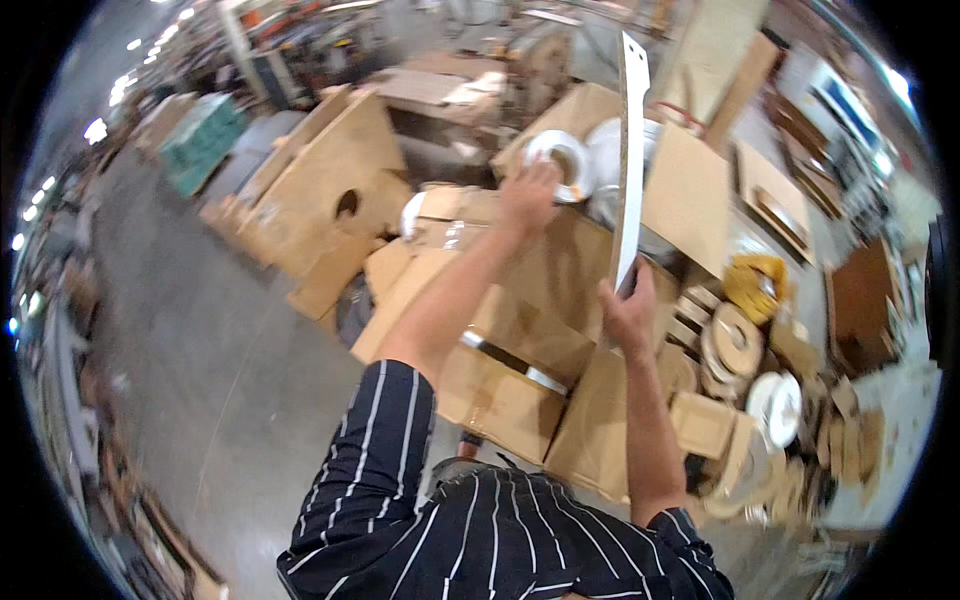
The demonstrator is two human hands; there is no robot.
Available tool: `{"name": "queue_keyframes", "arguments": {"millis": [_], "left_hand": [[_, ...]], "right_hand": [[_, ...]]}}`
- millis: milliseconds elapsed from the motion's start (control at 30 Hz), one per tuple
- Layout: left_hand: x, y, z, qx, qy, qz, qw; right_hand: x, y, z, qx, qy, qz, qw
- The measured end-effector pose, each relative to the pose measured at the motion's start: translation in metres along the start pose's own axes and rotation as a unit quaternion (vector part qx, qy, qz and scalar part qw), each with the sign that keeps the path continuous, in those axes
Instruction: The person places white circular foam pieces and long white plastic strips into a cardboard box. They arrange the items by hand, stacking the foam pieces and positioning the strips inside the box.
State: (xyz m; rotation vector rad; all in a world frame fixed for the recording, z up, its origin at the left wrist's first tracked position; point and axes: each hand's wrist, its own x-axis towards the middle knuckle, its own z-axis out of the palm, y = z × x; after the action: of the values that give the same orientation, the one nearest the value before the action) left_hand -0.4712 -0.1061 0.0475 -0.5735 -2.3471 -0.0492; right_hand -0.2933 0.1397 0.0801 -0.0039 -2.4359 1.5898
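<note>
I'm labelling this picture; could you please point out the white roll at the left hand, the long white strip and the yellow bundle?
White roll [556,139]: head view, upper part of its ring.
Long white strip [633,150]: head view, middle of its face.
Yellow bundle [754,288]: head view, near its middle.

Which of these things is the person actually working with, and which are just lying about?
In hand or at hand:
long white strip, gripped in the right hand
white roll, with the left hand at it

Apparently just lying about:
yellow bundle, on the right
tan roll, just below that
greenish stack, far left
tan panel with a hole, left
</note>
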Motion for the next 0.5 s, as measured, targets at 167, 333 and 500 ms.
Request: {"name": "queue_keyframes", "arguments": {"millis": [167,333,500], "left_hand": [[0.026,-0.006,0.010,0.020,-0.076,0.115,0.990],[0.045,-0.010,-0.007,-0.007,-0.168,0.159,0.973],[0.033,-0.006,-0.014,-0.023,-0.167,0.178,0.969]], "right_hand": [[-0.127,-0.029,-0.054,0.161,0.062,0.034,0.984],[-0.245,-0.024,-0.100,0.000,0.192,0.132,0.973],[-0.330,-0.025,-0.125,-0.029,0.292,0.119,0.949]]}}
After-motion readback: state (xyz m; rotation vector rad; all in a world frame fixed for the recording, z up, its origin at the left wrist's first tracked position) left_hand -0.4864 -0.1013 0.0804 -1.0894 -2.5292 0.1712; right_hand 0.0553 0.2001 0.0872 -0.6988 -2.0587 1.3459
